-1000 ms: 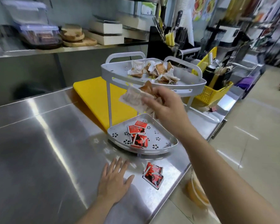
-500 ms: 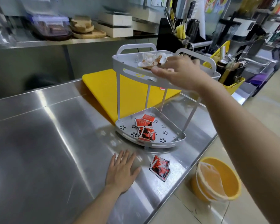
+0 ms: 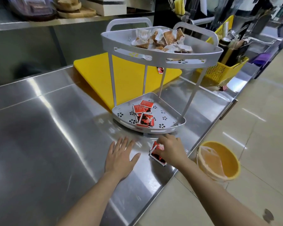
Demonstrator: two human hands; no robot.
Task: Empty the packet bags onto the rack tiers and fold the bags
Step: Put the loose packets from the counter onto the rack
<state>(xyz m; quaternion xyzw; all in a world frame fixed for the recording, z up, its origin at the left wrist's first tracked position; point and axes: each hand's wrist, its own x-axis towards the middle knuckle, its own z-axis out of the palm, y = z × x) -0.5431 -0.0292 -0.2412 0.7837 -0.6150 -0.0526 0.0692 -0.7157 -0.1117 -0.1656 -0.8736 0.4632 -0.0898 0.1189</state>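
A grey two-tier corner rack (image 3: 194,53) stands on the steel counter. Its top tier holds a heap of white-and-brown packets (image 3: 162,39). Several red packets (image 3: 144,114) lie on the bottom tier (image 3: 167,128). In front of the rack, a few red packets (image 3: 157,156) lie on the counter, and my right hand (image 3: 170,150) rests on them with fingers curled around their edge. My left hand (image 3: 120,156) lies flat on the counter, fingers spread, a little left of those packets. One more red packet (image 3: 160,70) sits on the yellow board behind the rack.
A yellow cutting board (image 3: 104,74) lies behind the rack. A yellow mesh basket (image 3: 219,71) with utensils stands at the right. The counter's front edge (image 3: 170,178) runs diagonally; a yellow lined bin (image 3: 219,160) sits on the floor below it. A shelf with containers runs along the back.
My right hand has left the top tier, where it dropped white-and-brown packets, and come down onto the red packets on the counter. My left hand stays flat.
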